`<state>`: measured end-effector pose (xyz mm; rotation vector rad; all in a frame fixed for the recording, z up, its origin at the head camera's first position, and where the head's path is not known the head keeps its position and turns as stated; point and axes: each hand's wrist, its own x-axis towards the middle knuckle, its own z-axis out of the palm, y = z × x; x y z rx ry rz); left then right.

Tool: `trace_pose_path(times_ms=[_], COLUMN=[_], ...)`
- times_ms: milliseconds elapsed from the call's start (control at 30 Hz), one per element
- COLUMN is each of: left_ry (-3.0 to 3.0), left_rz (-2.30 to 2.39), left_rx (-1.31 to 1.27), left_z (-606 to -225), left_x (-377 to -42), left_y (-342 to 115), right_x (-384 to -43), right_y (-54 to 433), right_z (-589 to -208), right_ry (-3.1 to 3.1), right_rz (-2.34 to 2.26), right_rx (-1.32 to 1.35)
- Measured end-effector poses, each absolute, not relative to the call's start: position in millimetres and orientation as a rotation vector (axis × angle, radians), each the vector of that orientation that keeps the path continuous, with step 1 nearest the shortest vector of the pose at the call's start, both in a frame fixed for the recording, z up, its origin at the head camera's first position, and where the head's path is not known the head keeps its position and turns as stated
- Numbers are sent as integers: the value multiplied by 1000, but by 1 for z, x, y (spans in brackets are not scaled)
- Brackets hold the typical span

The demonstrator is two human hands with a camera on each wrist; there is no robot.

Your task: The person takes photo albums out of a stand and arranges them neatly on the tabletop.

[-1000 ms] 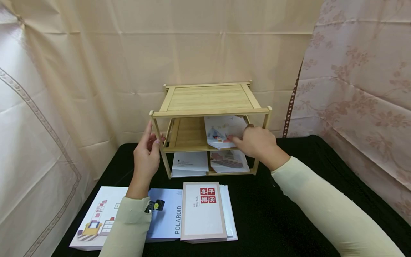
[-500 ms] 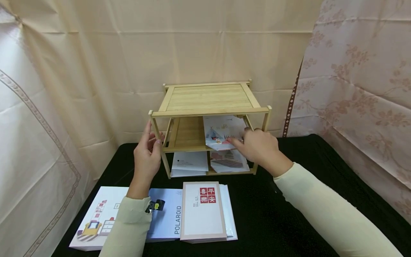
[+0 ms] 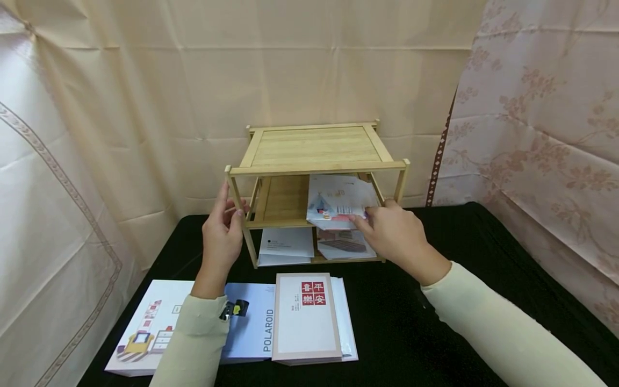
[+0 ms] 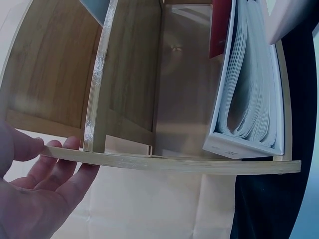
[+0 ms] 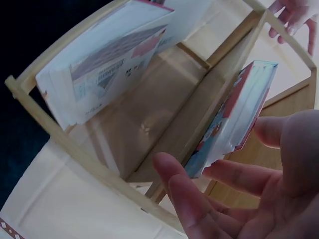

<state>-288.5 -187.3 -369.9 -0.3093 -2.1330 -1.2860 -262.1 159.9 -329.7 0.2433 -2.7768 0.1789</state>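
A two-tier wooden rack with a top panel (image 3: 314, 148) stands on the black cloth. My left hand (image 3: 221, 234) holds its left front post (image 4: 164, 163), thumb on one side and fingers on the other. On the right of the middle shelf lies a white book with a tent picture (image 3: 323, 196), its near end jutting past the shelf's front edge. My right hand (image 3: 398, 231) grips the book's near right corner, thumb on the cover. In the right wrist view, the book's pages (image 5: 244, 112) show between thumb and fingers.
On the bottom shelf sit a white album (image 3: 286, 244) and a patterned book (image 3: 344, 246). In front lie a white illustrated book (image 3: 140, 328), a blue POLAROID album (image 3: 251, 333) and a pale book with red characters (image 3: 306, 328), overlapping a white one (image 3: 347, 322). Curtains hang behind.
The tent-picture book has slid toward me over the middle shelf's front edge. My right hand has drawn back and to the right with it, while my left hand stays at the post.
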Motion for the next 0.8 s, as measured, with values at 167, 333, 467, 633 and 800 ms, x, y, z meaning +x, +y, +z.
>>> trace_pose_path(times_ms=[167,333,467,633,800], left_ry=[-2140,-2144,-2147,-2146,-2148], left_rz=[-1286,-1285,-1282,-1297,-1297], left_rx=[-313,-303,-300,-320,-319], left_z=[-370,-369,-370,-369,-370], left_x=[-289,-290,-290,-290,-289], left_y=[-189,-190,-190,-189,-190], right_x=[-261,-266,-271,-272,-267], right_y=[161,164,167,169,170], right_z=[-332,-333,-334,-336,-338], right_ry=[-2737,-2779,-2838,-2827,-2808], right_rz=[335,277,390,620,724], right_rx=[153,27,-5,6,16])
